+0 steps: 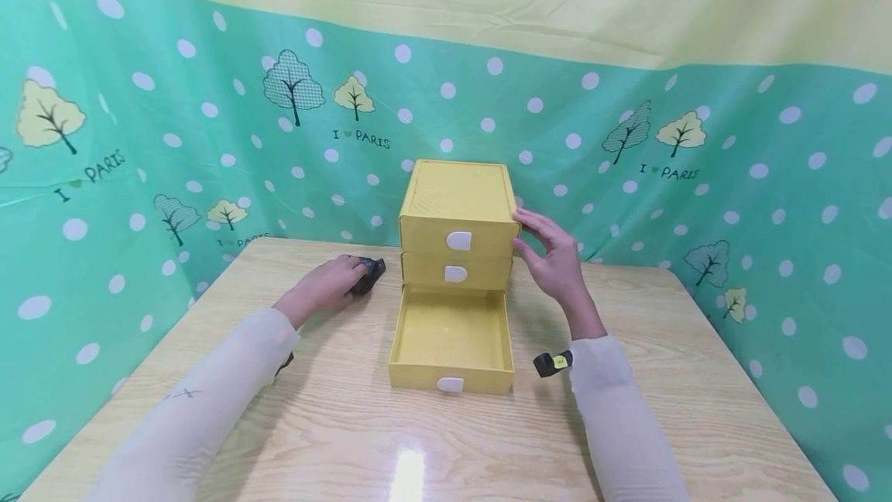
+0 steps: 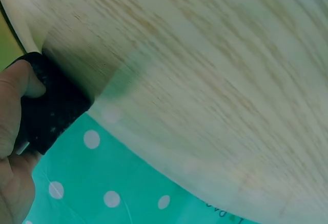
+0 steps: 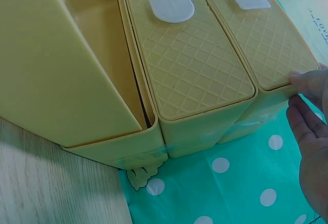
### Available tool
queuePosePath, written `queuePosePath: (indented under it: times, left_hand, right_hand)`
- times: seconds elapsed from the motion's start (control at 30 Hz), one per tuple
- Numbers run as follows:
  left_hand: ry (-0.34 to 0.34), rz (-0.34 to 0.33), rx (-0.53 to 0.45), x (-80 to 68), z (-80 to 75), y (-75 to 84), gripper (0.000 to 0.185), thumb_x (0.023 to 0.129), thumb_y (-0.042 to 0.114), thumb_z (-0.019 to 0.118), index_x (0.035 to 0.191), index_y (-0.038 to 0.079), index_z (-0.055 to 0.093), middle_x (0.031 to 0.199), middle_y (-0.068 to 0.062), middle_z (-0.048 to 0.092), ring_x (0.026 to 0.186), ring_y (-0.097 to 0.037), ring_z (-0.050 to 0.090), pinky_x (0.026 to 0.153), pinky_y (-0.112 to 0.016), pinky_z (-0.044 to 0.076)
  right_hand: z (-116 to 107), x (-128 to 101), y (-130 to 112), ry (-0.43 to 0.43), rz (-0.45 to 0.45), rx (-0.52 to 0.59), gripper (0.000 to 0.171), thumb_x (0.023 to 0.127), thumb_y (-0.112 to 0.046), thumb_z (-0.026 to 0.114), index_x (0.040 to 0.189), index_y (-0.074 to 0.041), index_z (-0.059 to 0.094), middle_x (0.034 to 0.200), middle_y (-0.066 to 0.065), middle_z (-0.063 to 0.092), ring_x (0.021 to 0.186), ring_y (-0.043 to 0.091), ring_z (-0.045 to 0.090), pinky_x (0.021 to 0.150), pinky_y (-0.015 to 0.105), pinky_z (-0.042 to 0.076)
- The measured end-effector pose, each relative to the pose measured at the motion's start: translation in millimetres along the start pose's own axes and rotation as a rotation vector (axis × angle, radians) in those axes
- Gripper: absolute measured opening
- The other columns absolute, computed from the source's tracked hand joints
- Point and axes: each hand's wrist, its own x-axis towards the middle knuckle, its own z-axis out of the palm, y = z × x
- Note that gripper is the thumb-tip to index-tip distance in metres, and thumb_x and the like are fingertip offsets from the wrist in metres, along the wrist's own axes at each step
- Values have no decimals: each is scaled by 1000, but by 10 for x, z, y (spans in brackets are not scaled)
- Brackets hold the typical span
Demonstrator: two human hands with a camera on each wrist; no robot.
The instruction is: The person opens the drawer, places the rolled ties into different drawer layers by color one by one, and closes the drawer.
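A yellow three-tier drawer cabinet (image 1: pixel 460 190) stands at the table's back, its bottom drawer (image 1: pixel 449 329) pulled out and bare inside. The two upper drawers (image 3: pixel 200 55) are closed; each has a white tab. Left of the cabinet, my left hand (image 1: pixel 326 287) grips a dark black object (image 2: pixel 54 103), thumb against its face; its exact kind cannot be made out. My right hand (image 1: pixel 554 258) touches the cabinet's upper right front corner, with fairly straight fingers along the side and the thumb near the front edge (image 3: pixel 306 83).
The wood-grain table (image 1: pixel 334 424) lies under everything. A green and yellow printed curtain (image 1: pixel 488 91) hangs close behind the cabinet and along both sides. A black wrist strap (image 1: pixel 553 363) is on the right sleeve.
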Motion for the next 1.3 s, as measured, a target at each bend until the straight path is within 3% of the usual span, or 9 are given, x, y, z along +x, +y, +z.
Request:
queuePosePath:
  times: [0.17,0.43,0.67,1.0,1.3]
  left_hand:
    - [57,45,32,11,-30,63,44,73,5,87,111,-3,66,106,-22,66,95,-39,65,83,-52,63]
    - [109,43,105,-26,-75,122,47,75,12,87,115,-2,66,103,-20,65,92,-37,63,76,-49,63]
    - [190,39,99,-101,-231,95,51,75,11,85,119,-3,62,106,-21,63,98,-40,62,83,-52,60]
    - [270,70,146,-162,-429,104,60,68,13,92,117,-5,63,105,-22,64,92,-38,62,78,-49,61]
    - [274,96,166,-184,-643,206,62,71,15,91,123,-4,63,108,-22,65,90,-36,60,76,-45,59]
  right_hand:
    - [-4,-5,-5,-2,6,-3,39,87,20,68,125,15,63,134,32,59,126,42,58,108,58,49]
    - [4,-5,-4,1,-7,-5,38,86,20,68,124,16,63,133,34,59,125,43,58,108,54,50]
    - [21,3,11,-7,-14,3,38,86,20,69,124,16,64,133,33,60,123,45,59,106,53,51]
    - [13,-6,13,-14,-6,10,38,88,18,68,125,16,63,134,33,59,127,44,56,109,46,51]
    - [-6,1,9,-7,-3,15,38,88,19,68,125,16,63,134,34,58,128,43,56,108,55,49]
